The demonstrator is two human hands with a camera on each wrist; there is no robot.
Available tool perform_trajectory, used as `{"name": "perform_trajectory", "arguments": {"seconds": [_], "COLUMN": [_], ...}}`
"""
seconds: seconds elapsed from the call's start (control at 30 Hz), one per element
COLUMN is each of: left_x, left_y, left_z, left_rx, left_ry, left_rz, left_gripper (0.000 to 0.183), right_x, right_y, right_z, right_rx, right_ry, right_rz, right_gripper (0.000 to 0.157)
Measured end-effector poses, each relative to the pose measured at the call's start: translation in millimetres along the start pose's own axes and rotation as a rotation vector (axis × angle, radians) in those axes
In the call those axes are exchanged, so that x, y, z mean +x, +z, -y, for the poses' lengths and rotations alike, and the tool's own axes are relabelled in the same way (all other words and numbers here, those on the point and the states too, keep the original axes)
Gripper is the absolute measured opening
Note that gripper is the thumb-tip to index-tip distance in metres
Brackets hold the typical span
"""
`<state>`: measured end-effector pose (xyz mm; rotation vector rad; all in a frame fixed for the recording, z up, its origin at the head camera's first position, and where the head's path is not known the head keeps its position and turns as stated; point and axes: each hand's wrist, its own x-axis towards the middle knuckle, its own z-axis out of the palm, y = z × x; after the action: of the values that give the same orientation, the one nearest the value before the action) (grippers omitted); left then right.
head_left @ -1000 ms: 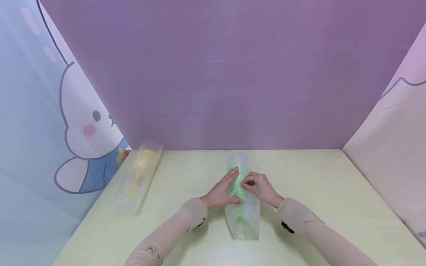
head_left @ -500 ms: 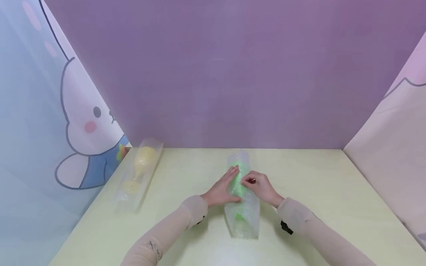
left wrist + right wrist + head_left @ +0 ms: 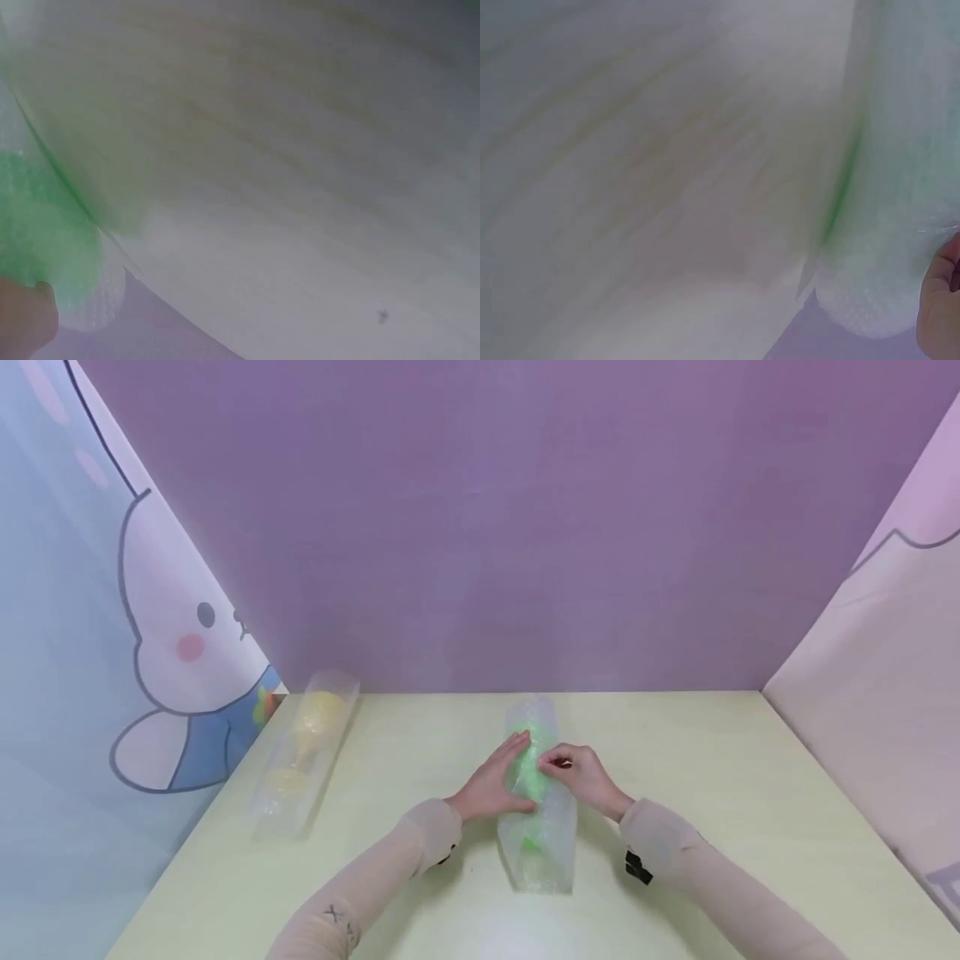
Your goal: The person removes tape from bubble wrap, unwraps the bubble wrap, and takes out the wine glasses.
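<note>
At the far left hung a pale blue cloth (image 3: 67, 693) printed with a white cartoon animal, and next to it, on the pale yellow-green, wooden-looking table (image 3: 675, 735), lay a yellow, thin-necked object (image 3: 321, 714) inside a long parcel of clear bubble wrap (image 3: 317, 777), well apart from both hands and not in their way. Next came the left hand (image 3: 491, 789), fingers straight and thumb spread, resting on a green object (image 3: 531, 783) at the middle of the table, wrapped in clear plastic bubble wrap (image 3: 555, 860). If that flat hold slackened or pressed unevenly, the green object might roll or twist, since only spread fingers seemed to steady it there; the hand also hid part of its outline. Behind it, the upright purple panel (image 3: 480, 527) probably left little room for sliding it away. On the other side, the right hand (image 3: 588, 777) pinched the wrap between thumb and fingertips; whether tape was caught there was too small to tell. A hard tug could tear the thin film, and a weak pinch on something so slick could slip off. Farther right stood a cream and pink panel (image 3: 900, 643), well apart from the work.
</note>
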<state>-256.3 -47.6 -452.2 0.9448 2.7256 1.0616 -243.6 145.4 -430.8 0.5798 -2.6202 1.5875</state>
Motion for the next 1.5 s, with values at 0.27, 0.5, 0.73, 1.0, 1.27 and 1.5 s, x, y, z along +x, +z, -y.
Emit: {"name": "perform_trajectory", "arguments": {"seconds": [0.27, 0.5, 0.73, 1.0, 1.27, 1.5], "left_x": [-2.2, 0.6, 1.2, 3.1, 3.6, 5.6], "left_y": [1.4, -2.2, -5.3, -3.6, -5.5, -7.1], "left_z": [-0.9, -3.6, -5.8, -3.7, -5.5, -5.9], "left_rx": [0.006, 0.034, 0.039, 0.058, 0.059, 0.072], "left_ry": [-0.013, -0.001, -0.004, 0.026, 0.013, 0.012], "left_rz": [0.007, 0.005, 0.017, 0.008, 0.029, 0.037], "left_gripper": [0.104, 0.104, 0.102, 0.102, 0.102, 0.101], "right_x": [-1.2, 0.6, 0.7, -2.7, -10.0, -16.4], "right_y": [2.2, -0.9, -4.3, -7.9, -16.2, -27.2], "right_z": [-2.3, -1.8, 2.5, 1.4, -3.6, -8.2], "right_rx": [-0.015, -0.017, 0.017, -0.023, -0.043, -0.067], "right_ry": [0.023, 0.021, 0.054, 0.075, 0.072, 0.119], "right_rz": [-0.008, 0.013, 0.037, 0.052, 0.041, 0.013], "right_gripper": [0.011, 0.013, 0.017, 0.017, 0.017, 0.017]}}
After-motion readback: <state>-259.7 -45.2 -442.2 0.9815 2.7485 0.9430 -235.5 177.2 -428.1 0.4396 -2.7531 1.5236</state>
